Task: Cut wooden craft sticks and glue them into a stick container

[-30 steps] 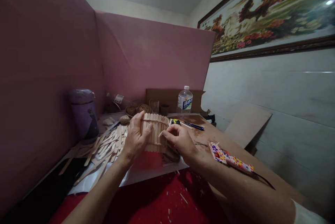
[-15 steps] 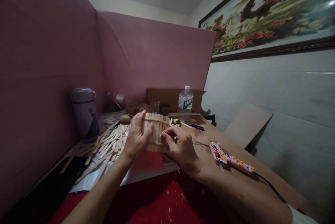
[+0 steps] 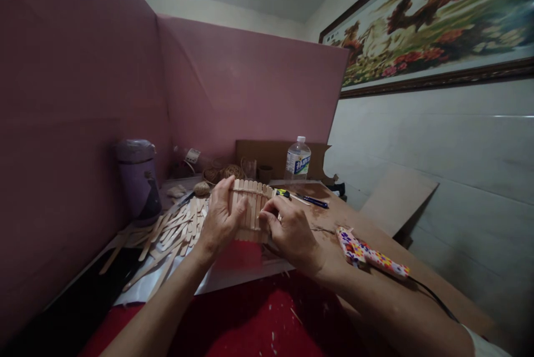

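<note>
A small fence-like panel of pale craft sticks (image 3: 250, 206) stands upright on the table in front of me. My left hand (image 3: 219, 219) grips its left end, thumb across the front and fingers behind the top edge. My right hand (image 3: 288, 229) is closed against the panel's right side, fingertips pinched on a stick there. A heap of loose craft sticks (image 3: 167, 237) lies to the left of my left hand on a white sheet (image 3: 233, 276).
A purple jar (image 3: 139, 180) stands at the left against the pink partition. Behind the panel are a water bottle (image 3: 297, 159), twine balls (image 3: 227, 172), a blue pen (image 3: 312, 200) and brown cardboard. A flower-patterned tool (image 3: 371, 254) with a black cord lies at the right. Red cloth (image 3: 250, 323) covers the near edge.
My right hand has drawn in closer to the panel's right side, and its fingers have closed on it. My left hand keeps the same grip.
</note>
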### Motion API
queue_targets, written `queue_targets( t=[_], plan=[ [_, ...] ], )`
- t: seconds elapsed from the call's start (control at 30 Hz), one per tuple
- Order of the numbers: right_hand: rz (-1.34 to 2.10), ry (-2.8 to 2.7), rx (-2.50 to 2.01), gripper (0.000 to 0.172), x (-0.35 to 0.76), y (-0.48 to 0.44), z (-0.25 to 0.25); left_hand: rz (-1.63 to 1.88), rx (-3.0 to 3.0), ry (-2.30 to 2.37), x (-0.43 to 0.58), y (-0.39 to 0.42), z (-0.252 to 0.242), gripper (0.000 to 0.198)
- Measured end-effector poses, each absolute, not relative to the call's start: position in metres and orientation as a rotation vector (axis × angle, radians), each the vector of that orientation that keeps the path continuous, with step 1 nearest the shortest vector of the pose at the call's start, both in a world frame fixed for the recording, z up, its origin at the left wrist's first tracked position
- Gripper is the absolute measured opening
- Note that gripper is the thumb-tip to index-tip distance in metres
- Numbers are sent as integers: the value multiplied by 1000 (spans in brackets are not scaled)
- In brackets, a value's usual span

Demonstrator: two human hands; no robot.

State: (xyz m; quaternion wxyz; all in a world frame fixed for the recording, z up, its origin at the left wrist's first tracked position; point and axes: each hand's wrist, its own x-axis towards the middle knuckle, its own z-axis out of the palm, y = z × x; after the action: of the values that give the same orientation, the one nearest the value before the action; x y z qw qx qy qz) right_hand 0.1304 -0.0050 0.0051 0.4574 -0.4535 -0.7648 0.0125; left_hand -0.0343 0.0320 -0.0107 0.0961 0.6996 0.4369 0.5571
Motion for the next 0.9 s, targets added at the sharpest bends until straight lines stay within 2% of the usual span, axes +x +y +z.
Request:
queue_targets(
  t=[0.53,0.63,0.77,0.9],
  plan=[
    [34,-1872,-1080,10,130,-5,6,1660,2075,1297,-35,33,-10,51],
    [183,-1743,-1049,12,133,-5,9,1628,2074,1303,-36,32,-9,53],
    [554,-1439,-1058,15,138,-2,4,1610,2058,1316,-38,33,-8,55],
    [798,-1413,-1079,22,135,-3,-11,1627,2012,1352,-42,38,-8,56]
  ],
)
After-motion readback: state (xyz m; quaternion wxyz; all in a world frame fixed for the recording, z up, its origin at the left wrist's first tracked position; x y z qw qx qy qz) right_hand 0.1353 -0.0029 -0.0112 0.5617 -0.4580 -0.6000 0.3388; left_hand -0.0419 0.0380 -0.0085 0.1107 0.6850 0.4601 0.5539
